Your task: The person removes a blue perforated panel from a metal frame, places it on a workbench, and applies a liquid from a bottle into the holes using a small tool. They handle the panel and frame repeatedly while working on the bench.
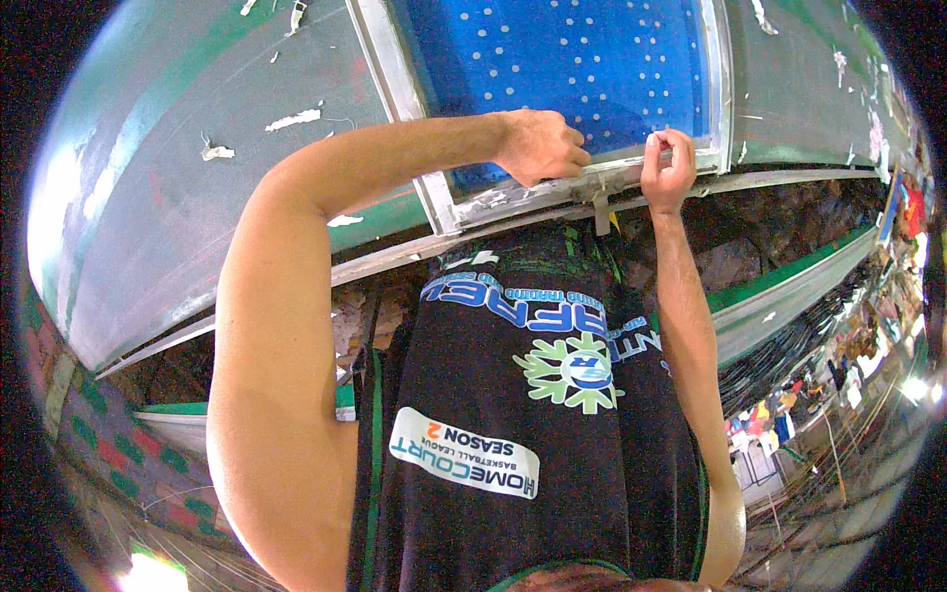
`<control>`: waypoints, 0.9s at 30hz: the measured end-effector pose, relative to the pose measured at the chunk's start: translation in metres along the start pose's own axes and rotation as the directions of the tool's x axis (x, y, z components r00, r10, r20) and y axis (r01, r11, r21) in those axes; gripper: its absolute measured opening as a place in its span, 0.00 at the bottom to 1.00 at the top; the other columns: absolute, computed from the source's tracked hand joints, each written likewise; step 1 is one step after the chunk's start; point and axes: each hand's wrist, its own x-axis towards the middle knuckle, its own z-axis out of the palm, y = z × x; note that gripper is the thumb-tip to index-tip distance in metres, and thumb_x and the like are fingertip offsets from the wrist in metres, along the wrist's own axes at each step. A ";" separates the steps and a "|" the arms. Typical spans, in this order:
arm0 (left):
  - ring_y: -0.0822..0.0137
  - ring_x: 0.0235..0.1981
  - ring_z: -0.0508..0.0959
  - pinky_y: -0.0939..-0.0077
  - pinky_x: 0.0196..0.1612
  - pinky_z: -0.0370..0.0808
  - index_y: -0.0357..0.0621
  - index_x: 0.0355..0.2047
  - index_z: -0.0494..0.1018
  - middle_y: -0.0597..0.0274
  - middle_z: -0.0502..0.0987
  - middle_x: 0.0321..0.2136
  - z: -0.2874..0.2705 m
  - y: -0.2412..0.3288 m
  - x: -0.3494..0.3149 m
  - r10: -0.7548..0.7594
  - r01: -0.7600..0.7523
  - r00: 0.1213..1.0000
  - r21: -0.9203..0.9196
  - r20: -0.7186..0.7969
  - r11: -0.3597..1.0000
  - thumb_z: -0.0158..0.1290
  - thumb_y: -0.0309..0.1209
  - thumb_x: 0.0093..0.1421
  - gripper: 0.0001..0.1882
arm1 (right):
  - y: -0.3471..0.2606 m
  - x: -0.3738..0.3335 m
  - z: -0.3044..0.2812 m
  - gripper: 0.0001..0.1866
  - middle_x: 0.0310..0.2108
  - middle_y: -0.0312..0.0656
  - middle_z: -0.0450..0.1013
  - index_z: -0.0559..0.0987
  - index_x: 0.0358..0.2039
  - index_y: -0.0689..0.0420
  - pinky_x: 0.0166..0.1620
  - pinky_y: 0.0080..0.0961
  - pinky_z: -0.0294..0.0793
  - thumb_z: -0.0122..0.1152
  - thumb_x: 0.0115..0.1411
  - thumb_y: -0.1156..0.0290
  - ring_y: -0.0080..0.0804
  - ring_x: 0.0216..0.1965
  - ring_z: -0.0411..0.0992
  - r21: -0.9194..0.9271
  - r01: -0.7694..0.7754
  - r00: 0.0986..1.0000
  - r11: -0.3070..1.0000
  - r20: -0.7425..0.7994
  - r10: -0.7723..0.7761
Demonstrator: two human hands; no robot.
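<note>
A white-edged frame (725, 79) stretched with blue mesh (562, 49) lies on the grey-green table. Pale dots run over the mesh in clusters. Along the near side of the frame, the strip (523, 207) looks rough, with whitish torn bits on it. My left hand (543, 148) is closed in a fist over this near edge, knuckles to the right; whatever its fingers hold is hidden. To its right, my right hand (669, 176) is raised at the near right part of the frame, thumb and fingertips pinched together. Anything between those fingertips is too small to make out.
The grey-green table (178, 227) spreads to both sides of the frame. Scraps of torn whitish tape or paper (294, 120) stick to it at the left. A pale rail (385, 252) runs along its near edge, close to my body. Colourful clutter (769, 419) lies at the lower right.
</note>
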 end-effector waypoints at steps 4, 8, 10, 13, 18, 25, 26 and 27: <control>0.54 0.35 0.78 0.57 0.31 0.81 0.45 0.34 0.74 0.59 0.73 0.34 -0.002 0.001 0.001 -0.023 0.023 0.999 0.008 0.037 1.000 0.57 0.41 0.51 0.15 | 0.000 0.001 0.000 0.06 0.39 0.46 0.78 0.79 0.37 0.60 0.44 0.33 0.77 0.67 0.61 0.75 0.38 0.37 0.76 -0.019 0.001 1.000 1.000 0.012 -0.001; 0.53 0.36 0.79 0.57 0.32 0.82 0.45 0.35 0.74 0.59 0.73 0.36 -0.005 0.000 0.007 -0.031 0.033 0.997 -0.026 0.075 0.999 0.56 0.40 0.52 0.15 | 0.003 0.002 -0.002 0.06 0.39 0.45 0.78 0.79 0.37 0.60 0.44 0.33 0.77 0.67 0.61 0.74 0.38 0.37 0.76 -0.008 -0.005 1.000 1.000 0.011 0.005; 0.53 0.37 0.79 0.57 0.33 0.82 0.44 0.36 0.73 0.58 0.73 0.37 -0.007 -0.001 0.009 -0.027 0.030 0.996 -0.037 0.088 0.999 0.56 0.39 0.52 0.15 | 0.004 0.002 -0.001 0.06 0.39 0.45 0.78 0.79 0.36 0.60 0.43 0.33 0.77 0.68 0.61 0.74 0.38 0.37 0.76 -0.002 -0.013 1.000 1.000 0.010 0.013; 0.52 0.37 0.79 0.56 0.35 0.82 0.42 0.38 0.73 0.55 0.73 0.38 -0.006 -0.004 0.012 -0.014 0.019 0.993 -0.043 0.113 0.999 0.55 0.39 0.53 0.16 | 0.004 0.003 0.000 0.06 0.39 0.45 0.78 0.80 0.36 0.60 0.43 0.33 0.77 0.68 0.61 0.74 0.38 0.37 0.76 -0.022 0.003 1.000 1.000 0.014 -0.003; 0.49 0.40 0.78 0.54 0.39 0.82 0.39 0.39 0.72 0.51 0.73 0.39 0.000 -0.009 0.011 -0.025 0.037 0.997 -0.152 0.078 0.988 0.55 0.37 0.54 0.16 | 0.001 0.003 -0.001 0.05 0.39 0.45 0.77 0.80 0.36 0.59 0.43 0.33 0.77 0.67 0.61 0.74 0.39 0.38 0.76 -0.032 0.010 0.999 0.999 0.033 -0.009; 0.46 0.42 0.77 0.52 0.45 0.79 0.37 0.35 0.72 0.48 0.72 0.39 -0.005 -0.010 -0.005 -0.094 0.108 0.993 -0.240 0.070 0.965 0.59 0.32 0.51 0.14 | 0.000 -0.001 0.000 0.06 0.39 0.46 0.77 0.79 0.37 0.59 0.45 0.35 0.77 0.68 0.61 0.74 0.41 0.39 0.76 0.012 0.008 1.000 1.000 0.026 -0.009; 0.45 0.42 0.77 0.52 0.45 0.78 0.37 0.35 0.73 0.47 0.72 0.39 -0.007 -0.008 -0.007 -0.127 0.143 0.989 -0.249 0.077 0.958 0.60 0.31 0.50 0.14 | 0.000 -0.001 0.001 0.06 0.39 0.46 0.77 0.79 0.37 0.59 0.45 0.36 0.77 0.68 0.61 0.74 0.41 0.39 0.76 0.008 0.022 0.999 1.000 0.023 -0.022; 0.46 0.41 0.77 0.53 0.45 0.78 0.37 0.34 0.73 0.48 0.72 0.38 -0.008 -0.006 -0.008 -0.126 0.143 0.989 -0.254 0.081 0.956 0.60 0.31 0.50 0.14 | 0.001 0.000 0.001 0.06 0.39 0.46 0.77 0.79 0.37 0.59 0.46 0.36 0.77 0.68 0.61 0.74 0.42 0.39 0.76 0.006 0.031 0.999 0.999 0.018 -0.031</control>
